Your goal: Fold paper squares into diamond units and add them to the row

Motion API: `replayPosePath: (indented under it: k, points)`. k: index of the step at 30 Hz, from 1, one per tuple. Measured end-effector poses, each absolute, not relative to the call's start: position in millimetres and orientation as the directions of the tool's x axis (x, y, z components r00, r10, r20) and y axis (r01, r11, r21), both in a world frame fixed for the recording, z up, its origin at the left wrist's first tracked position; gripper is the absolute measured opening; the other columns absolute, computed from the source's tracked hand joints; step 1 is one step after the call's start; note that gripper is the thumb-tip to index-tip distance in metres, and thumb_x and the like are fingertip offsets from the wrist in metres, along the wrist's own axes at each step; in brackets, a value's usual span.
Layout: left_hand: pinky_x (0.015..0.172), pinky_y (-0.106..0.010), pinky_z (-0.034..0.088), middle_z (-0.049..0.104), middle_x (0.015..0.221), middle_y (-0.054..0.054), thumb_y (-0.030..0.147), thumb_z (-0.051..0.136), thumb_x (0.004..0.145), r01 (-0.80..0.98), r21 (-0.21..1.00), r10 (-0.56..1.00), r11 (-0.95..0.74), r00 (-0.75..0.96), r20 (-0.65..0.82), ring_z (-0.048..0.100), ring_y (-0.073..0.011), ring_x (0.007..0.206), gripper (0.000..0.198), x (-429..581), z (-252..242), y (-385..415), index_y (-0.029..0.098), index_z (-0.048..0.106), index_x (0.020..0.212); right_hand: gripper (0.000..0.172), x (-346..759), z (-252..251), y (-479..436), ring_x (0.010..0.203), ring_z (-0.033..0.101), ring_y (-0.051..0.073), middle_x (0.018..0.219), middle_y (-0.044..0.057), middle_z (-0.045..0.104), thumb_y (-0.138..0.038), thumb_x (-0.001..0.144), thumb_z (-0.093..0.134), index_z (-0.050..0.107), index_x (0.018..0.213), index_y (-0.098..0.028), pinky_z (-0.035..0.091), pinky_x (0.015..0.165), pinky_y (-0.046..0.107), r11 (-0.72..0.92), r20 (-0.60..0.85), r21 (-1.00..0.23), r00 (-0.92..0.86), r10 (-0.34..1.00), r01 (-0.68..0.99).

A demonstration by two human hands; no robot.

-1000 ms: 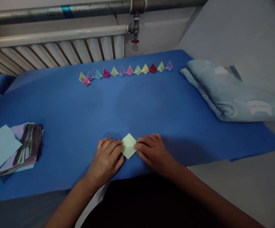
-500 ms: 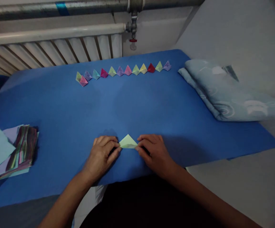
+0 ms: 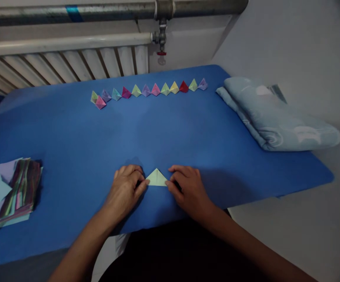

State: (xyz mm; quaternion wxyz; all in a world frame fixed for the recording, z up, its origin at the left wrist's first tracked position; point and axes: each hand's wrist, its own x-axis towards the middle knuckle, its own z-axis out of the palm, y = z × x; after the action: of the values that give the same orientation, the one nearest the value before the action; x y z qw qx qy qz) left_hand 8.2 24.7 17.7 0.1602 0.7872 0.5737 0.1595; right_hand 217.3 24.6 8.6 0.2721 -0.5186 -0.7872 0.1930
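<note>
Where its ends are touched by thumbs, folded paper (image 3: 157, 179) is flanked equally by the left hand (image 3: 125, 187) at 9 o'clock and right hand (image 3: 190, 190) at 3.
Its long edge is laid between them on blue cloth (image 3: 84, 141); the right's finger and thumb are parted, the left's closure cannot be told; no container is seen.

Left hand (image 3: 126, 187) and right hand (image 3: 190, 188) face each other, fingers (image 3: 179, 169) bent.

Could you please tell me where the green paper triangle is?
In the head view, the green paper triangle lies below centre on the blue surface, between the left hand and right hand.
</note>
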Motion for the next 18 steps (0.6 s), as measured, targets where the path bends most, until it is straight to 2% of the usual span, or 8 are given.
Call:
replayPosePath:
  k: [12, 15, 18]
  points:
    - [0.076, -0.04, 0.042, 0.059, 0.089, -0.006, 0.029, 0.059, 0.087, 0.905, 0.327, 0.961, -0.272, 0.274, 0.041, 0.052, -0.0228, 0.083, 0.016, 13.1, 22.8, 25.9, 0.017, 0.058, 0.077, 0.015, 216.0, 7.2, 24.5, 0.094, 0.058, 0.023, 0.108, 0.007, 0.065, -0.02, 0.087, 0.055, 0.054, 0.071, -0.02, 0.037, 0.081, 0.04, 0.391, 0.233, -0.548, -0.315, 0.92, 0.739]
    - [0.076, -0.04, 0.043, 0.06, 0.093, -0.008, 0.03, 0.059, 0.087, 0.907, 0.292, 0.952, -0.304, 0.274, 0.139, 0.053, -0.0238, 0.086, 0.014, 13.3, 18.7, 22.4, 0.016, 0.059, 0.085, 0.015, 216.4, 6.7, 24.5, 0.094, 0.058, 0.023, 0.108, 0.007, 0.065, -0.02, 0.086, 0.056, 0.054, 0.071, -0.02, 0.037, 0.08, 0.04, 0.397, 0.232, -0.531, -0.322, 0.918, 0.749]
    - [0.076, -0.038, 0.042, 0.062, 0.099, -0.01, 0.024, 0.054, 0.09, 0.883, 0.212, 0.89, -0.418, 0.352, 0.289, 0.054, -0.0236, 0.09, 0.012, 14.9, 13.6, 18.6, 0.016, 0.061, 0.096, 0.015, 216.3, 6.6, 24.6, 0.094, 0.058, 0.023, 0.107, 0.008, 0.065, -0.02, 0.086, 0.055, 0.054, 0.071, -0.02, 0.038, 0.08, 0.04, 0.403, 0.236, -0.522, -0.327, 0.915, 0.752]
